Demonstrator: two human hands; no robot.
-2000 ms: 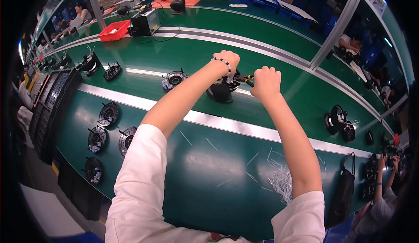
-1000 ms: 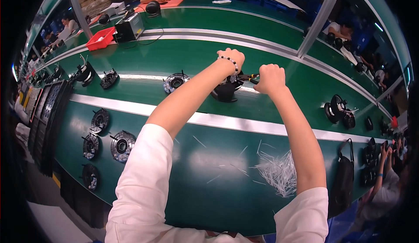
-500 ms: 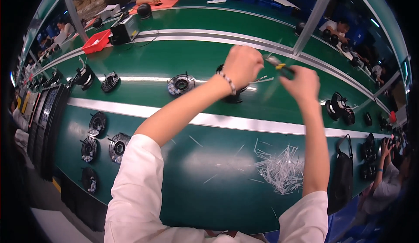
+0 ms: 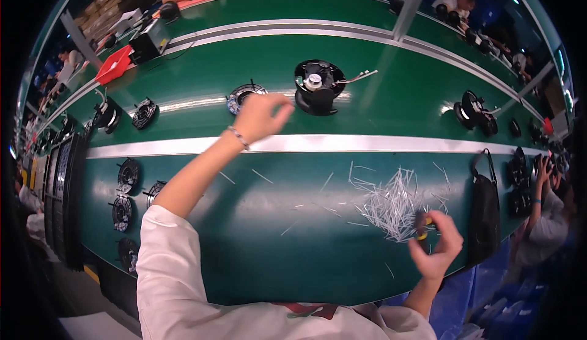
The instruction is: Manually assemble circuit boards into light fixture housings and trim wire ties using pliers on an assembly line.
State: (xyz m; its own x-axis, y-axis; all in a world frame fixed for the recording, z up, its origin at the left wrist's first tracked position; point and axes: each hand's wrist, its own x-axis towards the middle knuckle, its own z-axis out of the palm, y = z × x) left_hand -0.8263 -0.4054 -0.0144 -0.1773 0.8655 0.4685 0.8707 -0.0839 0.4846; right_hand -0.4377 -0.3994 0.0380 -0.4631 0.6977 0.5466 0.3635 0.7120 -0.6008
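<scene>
The left hand [image 4: 260,119] hangs by the metal rail [image 4: 330,144] across the green tabletop [image 4: 287,260], thumb and fingers [image 4: 281,99] parted a little, with nothing I can see between them. To the right of those fingers and slightly beyond, the black housing [image 4: 316,103] stands by itself, its white wires [image 4: 359,78] poking out to the right. A disc [image 4: 234,100] sits right behind the same hand, partly covered by it; I can't tell whether they touch.

The right hand [image 4: 441,255] is lower and closer in, its fingers closed around yellow-and-black pliers [image 4: 422,235]. A heap of white strips [image 4: 391,202] spreads beyond and to the left of those fingers, while a black bag [image 4: 485,218] lies off to their right. Well to the left of the left fingers, 4 more discs [image 4: 122,213] lie near a black rack [image 4: 64,199].
</scene>
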